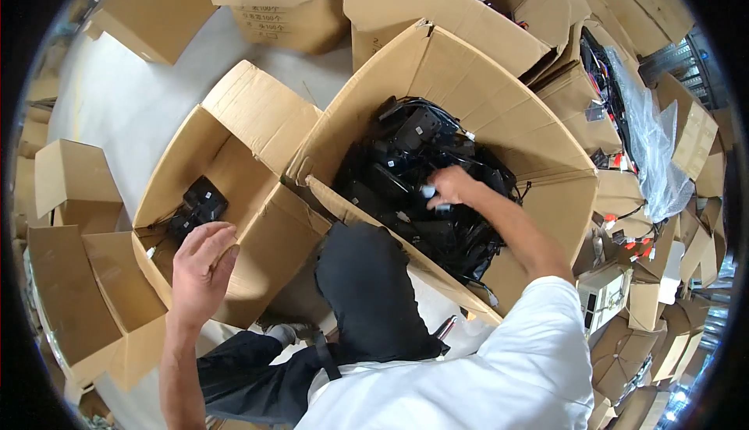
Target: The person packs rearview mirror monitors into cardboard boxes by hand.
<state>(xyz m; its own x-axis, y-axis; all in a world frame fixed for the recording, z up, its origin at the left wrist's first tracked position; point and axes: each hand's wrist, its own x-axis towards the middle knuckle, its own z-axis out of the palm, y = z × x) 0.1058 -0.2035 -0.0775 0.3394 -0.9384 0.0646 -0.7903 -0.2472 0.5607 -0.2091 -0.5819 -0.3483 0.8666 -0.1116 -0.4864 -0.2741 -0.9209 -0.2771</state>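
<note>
My right hand (454, 186) reaches down into a large cardboard box (499, 110), its fingers curled together over a pile of black plastic parts with cables (413, 138). Small whitish pieces show beside the fingertips; what the fingers hold, if anything, I cannot make out. Over the near side of a smaller open box (175, 161) at the left, my left hand (204, 262) hovers with its fingers stretched out and the thumb apart, nothing visible in it. Inside that smaller box lie black parts (204, 200) with thin cables, partly hidden behind the left fingers.
The smaller box's flap (257, 110) leans toward the large box. More open cartons stand around: one (460, 21) behind, one (70, 305) at the left. At the right, clear plastic wrap (644, 134) hangs beside bundled cables. My dark-trousered knee (363, 282) sits against the large box.
</note>
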